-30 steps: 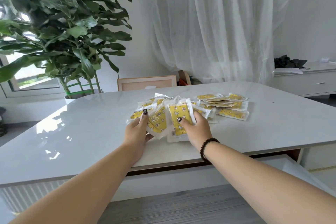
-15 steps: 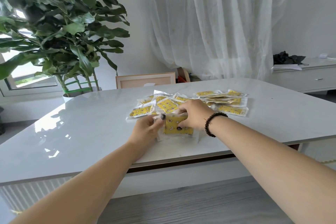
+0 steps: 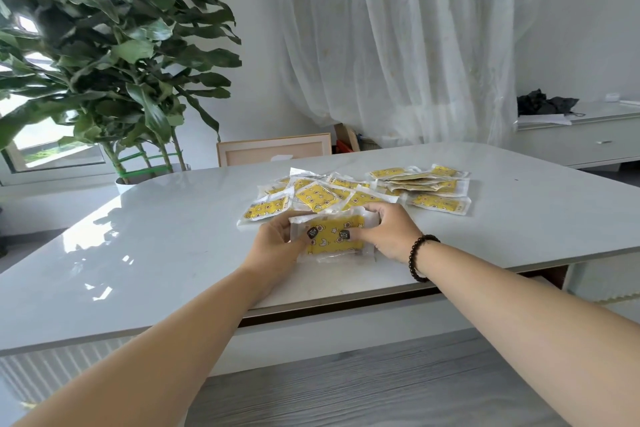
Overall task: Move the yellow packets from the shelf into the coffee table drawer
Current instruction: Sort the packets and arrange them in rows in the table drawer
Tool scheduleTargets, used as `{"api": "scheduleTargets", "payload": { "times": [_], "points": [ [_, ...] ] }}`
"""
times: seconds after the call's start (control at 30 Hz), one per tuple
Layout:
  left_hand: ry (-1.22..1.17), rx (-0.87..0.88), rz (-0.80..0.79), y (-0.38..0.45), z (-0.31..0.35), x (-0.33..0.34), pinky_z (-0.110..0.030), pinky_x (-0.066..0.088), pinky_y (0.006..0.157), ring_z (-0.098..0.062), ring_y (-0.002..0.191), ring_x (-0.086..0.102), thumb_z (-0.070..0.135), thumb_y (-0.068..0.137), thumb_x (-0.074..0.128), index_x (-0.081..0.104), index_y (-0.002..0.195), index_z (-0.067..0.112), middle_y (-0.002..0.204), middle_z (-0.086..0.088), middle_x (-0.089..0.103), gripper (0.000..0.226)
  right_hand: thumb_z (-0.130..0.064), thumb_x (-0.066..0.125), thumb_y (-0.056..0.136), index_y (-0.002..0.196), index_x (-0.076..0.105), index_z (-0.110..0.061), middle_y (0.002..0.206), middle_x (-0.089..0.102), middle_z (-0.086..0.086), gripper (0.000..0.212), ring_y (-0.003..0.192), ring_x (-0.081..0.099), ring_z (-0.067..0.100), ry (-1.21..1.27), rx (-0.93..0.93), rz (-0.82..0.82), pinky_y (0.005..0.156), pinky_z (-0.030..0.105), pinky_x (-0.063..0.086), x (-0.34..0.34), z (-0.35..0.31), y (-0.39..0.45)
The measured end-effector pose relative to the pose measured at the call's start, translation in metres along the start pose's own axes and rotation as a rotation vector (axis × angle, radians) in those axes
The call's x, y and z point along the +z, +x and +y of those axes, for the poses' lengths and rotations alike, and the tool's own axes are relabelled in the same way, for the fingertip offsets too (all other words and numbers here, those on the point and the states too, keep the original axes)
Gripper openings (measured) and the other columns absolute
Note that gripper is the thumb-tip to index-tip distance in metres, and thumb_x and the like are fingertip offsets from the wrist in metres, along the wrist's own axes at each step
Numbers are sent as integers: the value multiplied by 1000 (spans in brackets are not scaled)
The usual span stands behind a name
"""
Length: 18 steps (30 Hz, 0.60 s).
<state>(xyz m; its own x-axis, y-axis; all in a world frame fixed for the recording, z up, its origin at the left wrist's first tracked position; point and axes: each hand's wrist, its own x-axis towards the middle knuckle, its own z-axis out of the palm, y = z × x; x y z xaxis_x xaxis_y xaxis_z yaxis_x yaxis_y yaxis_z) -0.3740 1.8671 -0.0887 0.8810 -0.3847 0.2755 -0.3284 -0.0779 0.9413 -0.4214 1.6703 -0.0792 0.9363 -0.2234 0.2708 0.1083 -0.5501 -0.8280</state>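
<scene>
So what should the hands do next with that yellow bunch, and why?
Probably lift the stack of yellow packets off the table. The left hand and right hand each grip one end of it, thumbs on top, so it looks gathered and ready. More loose packets lie behind, waiting for another trip.

Both arms reach forward, left hand (image 3: 277, 243) and right hand (image 3: 389, 234) pinching, thumbs inward.
</scene>
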Motion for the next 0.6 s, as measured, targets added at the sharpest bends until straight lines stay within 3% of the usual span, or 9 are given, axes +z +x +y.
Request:
{"api": "scheduleTargets", "payload": {
  "times": [0.03,0.1,0.17,0.23,0.33,0.4,0.47,0.53,0.6],
  "points": [
    [59,24,-5,0,-1,1,-17,51,66,-12,85,67,1,93,56,62,103,30,95,-1,72,31,-21,81,74,132,54,-8,135,53,-1,65,130,44,14,16,-3,14,96,16,32,-1,0,-1],
    [164,60,-20,2,-4,2,-28,53,76,-18,91,66,7,94,54,59,99,27,98,-6,69,21,-29,85,68,114,66,-11,112,63,-5,53,113,54,12,48,0,28,93,20,39,-1,-1,-2],
    [201,76,-41,2,-5,2,-37,52,83,-24,96,65,10,92,58,58,100,19,101,-9,68,12,-49,85,52,90,72,-15,87,69,8,53,84,57,16,53,-32,32,77,30,47,0,-1,-1],
    [189,80,-36,2,-5,3,-30,52,78,-18,90,64,9,92,60,61,98,20,95,-2,68,13,-56,84,48,79,70,-11,84,67,23,57,70,52,18,24,-54,38,67,35,48,1,2,2],
    [186,80,8,2,-4,3,-19,44,67,-8,75,60,5,91,60,63,94,30,84,7,67,25,-39,86,62,81,64,0,66,52,18,48,63,42,18,-2,-74,13,59,28,33,0,-2,1],
    [223,58,29,2,-4,2,-12,39,56,0,61,52,4,89,61,62,92,33,72,13,61,29,-37,85,66,84,61,2,66,43,7,49,62,36,17,-12,-69,-10,58,26,26,2,-3,-2],
    [223,20,38,2,-3,2,-10,36,51,2,50,48,4,89,62,61,91,34,62,17,56,30,-40,84,66,91,62,1,73,49,4,52,67,43,17,1,-59,-32,62,26,31,4,0,-1],
    [192,-12,40,1,1,2,-11,39,52,2,52,53,4,89,62,62,91,33,67,12,61,29,-32,83,70,97,66,-10,86,64,-3,39,79,58,13,28,-21,-74,69,24,45,3,1,-1],
    [136,-53,49,-1,3,1,-18,50,61,-9,69,65,4,89,62,65,94,29,82,2,70,25,-16,81,74,97,65,-21,95,70,-6,29,89,65,9,94,-3,-140,75,15,52,3,-1,-2]
  ]
}}
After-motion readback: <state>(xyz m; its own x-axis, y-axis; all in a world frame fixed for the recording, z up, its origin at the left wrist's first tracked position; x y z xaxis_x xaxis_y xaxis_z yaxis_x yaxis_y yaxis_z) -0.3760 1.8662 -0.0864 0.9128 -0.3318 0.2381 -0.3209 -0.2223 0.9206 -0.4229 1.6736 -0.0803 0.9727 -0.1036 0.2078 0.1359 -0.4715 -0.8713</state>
